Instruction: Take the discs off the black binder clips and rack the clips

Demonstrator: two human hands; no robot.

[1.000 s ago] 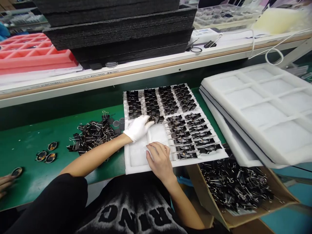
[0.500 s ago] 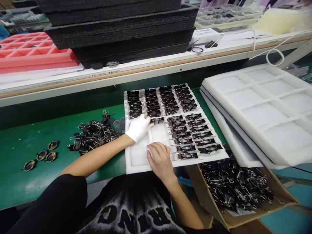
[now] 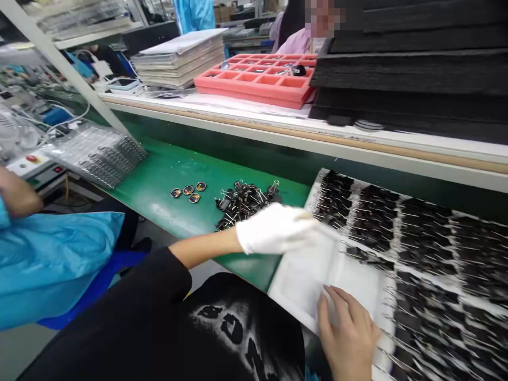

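Note:
My left hand (image 3: 278, 228), in a white glove, is over the left edge of the white foam tray (image 3: 293, 283); motion smears its fingers, and I cannot make out anything in it. My bare right hand (image 3: 349, 330) rests at the tray's front-left compartments, fingers bent and close together; whatever may be under the fingertips is hidden. Rows of black binder clips (image 3: 373, 217) fill the other compartments. A single clip group (image 3: 367, 258) lies at the top of a compartment between the hands. Left of the tray sits a pile of loose binder clips (image 3: 242, 201).
Several small round pieces (image 3: 188, 189) lie on the green table (image 3: 159, 169). Above runs a shelf (image 3: 257, 124) with a red divided tray (image 3: 254, 90) and black foam stacks (image 3: 413, 79). Stacked clear trays (image 3: 99, 153) stand at left, near a person in a blue garment (image 3: 59, 254).
The view has swung left, bringing the neighbouring person and clear trays into sight. My left hand has drawn back from the single clip group towards the tray's left edge.

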